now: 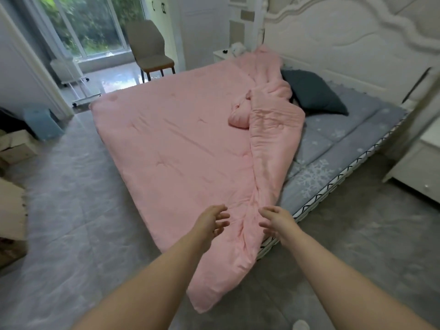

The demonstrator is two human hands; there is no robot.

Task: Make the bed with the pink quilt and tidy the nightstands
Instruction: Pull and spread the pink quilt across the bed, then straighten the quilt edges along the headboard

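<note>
Pink quilt (pixel 171 144) lies spread over most of the bed (pixel 342 148), its right edge folded back in a rumpled ridge, one corner hanging toward the floor. Dark pillow (pixel 312 91) sits by the headboard (pixel 345 44). Left hand (pixel 212 221) and right hand (pixel 277 221) hover over it, fingers spread, gripping nothing.

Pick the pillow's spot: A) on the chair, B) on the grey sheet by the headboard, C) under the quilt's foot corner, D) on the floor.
B: the pillow lies on the grey sheet near the headboard, beside the folded-back quilt.
</note>
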